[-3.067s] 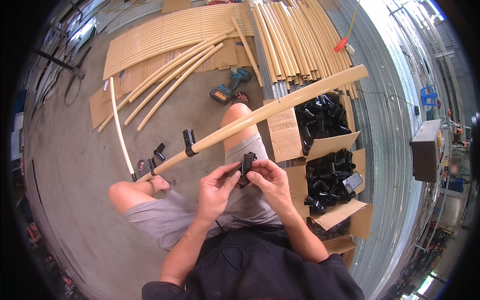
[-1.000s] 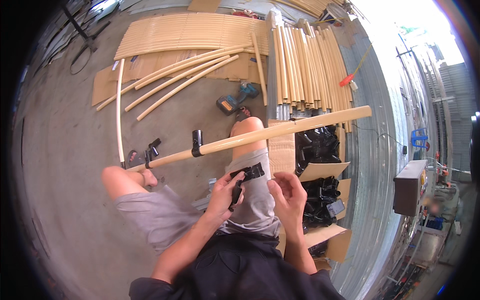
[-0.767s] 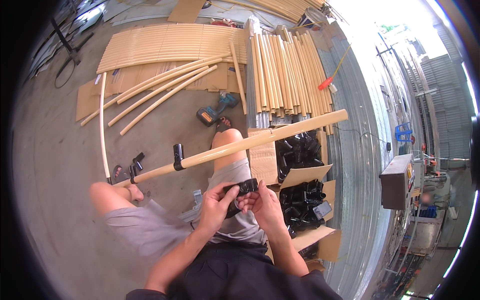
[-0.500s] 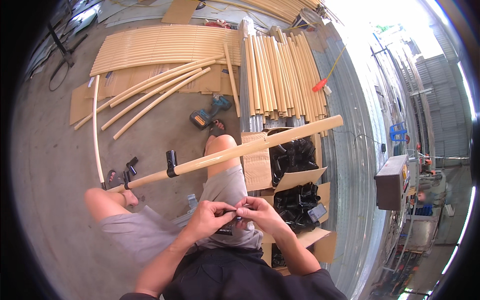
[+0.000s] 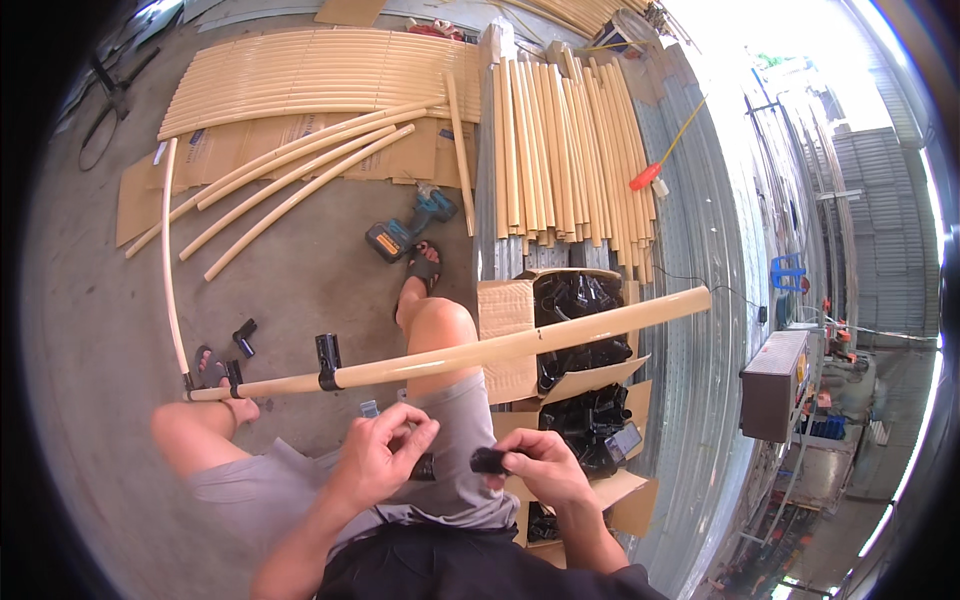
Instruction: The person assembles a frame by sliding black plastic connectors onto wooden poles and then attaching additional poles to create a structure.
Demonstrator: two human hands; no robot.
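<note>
The grey floor (image 5: 110, 330) carries cardboard (image 5: 140, 208) toward its far edge, a drill (image 5: 388, 240) toward its right edge, and a black fitting (image 5: 244, 338).

- Small black piece (image 5: 487, 461), pinched in the right hand (image 5: 540, 466), lower centre of the frame.
- Black fitting (image 5: 425, 467), partly hidden by the left hand (image 5: 382, 456), farther left.

right fingers (image 5: 516, 463): cover one end of black piece (image 5: 487, 460) | behind left fingers (image 5: 412, 447): second piece (image 5: 425, 467) partly hidden, grip unclear | below both: shirt (image 5: 420, 572) cut off | beyond right fingers: phone (image 5: 625, 441) display illegible
</note>
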